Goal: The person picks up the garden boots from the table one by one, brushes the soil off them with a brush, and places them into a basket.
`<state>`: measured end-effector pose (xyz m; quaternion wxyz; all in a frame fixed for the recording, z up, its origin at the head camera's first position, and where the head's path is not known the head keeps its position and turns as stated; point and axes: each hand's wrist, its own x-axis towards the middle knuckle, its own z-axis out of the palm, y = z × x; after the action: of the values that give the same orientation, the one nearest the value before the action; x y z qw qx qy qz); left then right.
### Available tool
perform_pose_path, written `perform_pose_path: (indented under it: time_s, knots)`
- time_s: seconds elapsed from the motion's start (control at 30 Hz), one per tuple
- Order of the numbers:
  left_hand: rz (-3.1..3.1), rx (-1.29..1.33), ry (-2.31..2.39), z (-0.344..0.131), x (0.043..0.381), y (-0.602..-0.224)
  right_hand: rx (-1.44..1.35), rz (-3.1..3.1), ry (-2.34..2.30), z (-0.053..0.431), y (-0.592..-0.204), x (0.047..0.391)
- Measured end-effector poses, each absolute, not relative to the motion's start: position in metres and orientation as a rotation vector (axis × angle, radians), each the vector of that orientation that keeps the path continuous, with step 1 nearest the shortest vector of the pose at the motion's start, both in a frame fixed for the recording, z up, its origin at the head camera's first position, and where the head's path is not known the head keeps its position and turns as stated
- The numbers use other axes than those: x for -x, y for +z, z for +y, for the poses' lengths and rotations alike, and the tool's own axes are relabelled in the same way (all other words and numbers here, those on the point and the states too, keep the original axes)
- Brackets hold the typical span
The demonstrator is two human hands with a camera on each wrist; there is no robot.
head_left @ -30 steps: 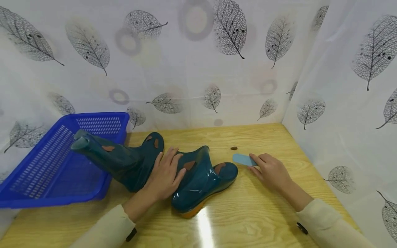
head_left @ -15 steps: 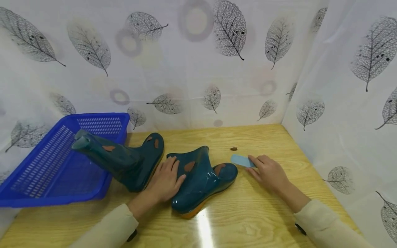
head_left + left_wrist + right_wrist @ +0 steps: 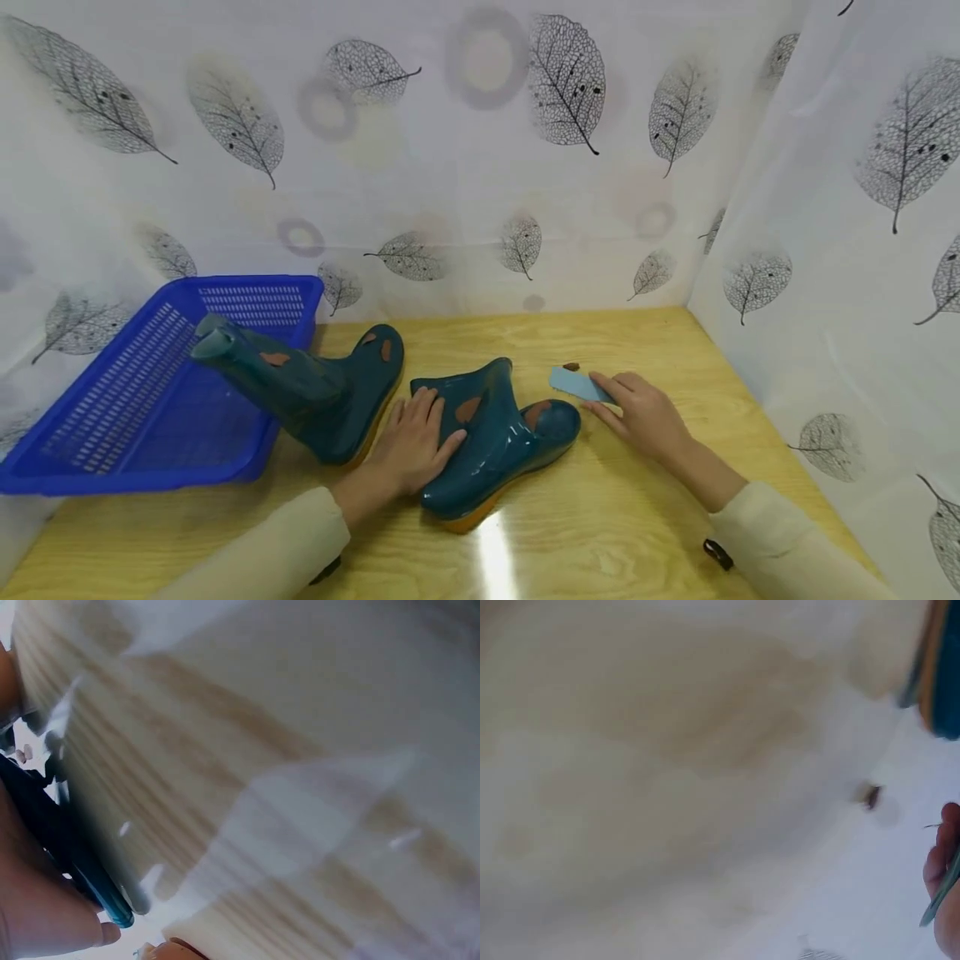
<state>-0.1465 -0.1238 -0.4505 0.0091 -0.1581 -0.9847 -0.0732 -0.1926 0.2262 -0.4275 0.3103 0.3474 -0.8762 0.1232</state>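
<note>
Two dark green rubber boots with brown patches are on the wooden table. My left hand [image 3: 411, 446] rests on the shaft of the right-hand boot [image 3: 487, 446], which lies on its side with its toe to the right. Its fingers lie flat. In my right hand [image 3: 647, 417] a thin, flat light-blue strip [image 3: 576, 383] is pinched between thumb and fingers. The strip's free end is right beside a small brown bit [image 3: 572, 367] on the table; whether they touch I cannot tell. The left-hand boot [image 3: 322, 400] has its shaft leaning over the basket.
A blue plastic basket [image 3: 258, 467] with slotted walls stands at the left. The wooden tabletop [image 3: 600, 533] meets leaf-printed white sheeting [image 3: 450, 183] at the back and right. The right wrist view shows the brown bit [image 3: 872, 796] past the fingers.
My right hand has brought the strip left and back, up to the brown bit. The left hand has shifted slightly on the boot shaft. The view has shifted a little.
</note>
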Motion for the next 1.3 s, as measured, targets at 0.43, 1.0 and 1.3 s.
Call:
perform_pose_path:
  time_s: [0.43, 1.0, 1.3]
  knots:
    - [-3.092, 0.457, -0.229, -0.121, 0.152, -0.456, -1.188, -2.662, 0.201, 0.138, -0.367, 0.208]
    - [-3.176, 0.428, -0.04, -0.122, 0.154, -0.455, -1.371, -2.876, -0.168, 0.122, -0.36, 0.216]
    - [-3.15, 0.46, -0.106, -0.121, 0.154, -0.458, -1.377, -2.934, -0.084, 0.124, -0.369, 0.221]
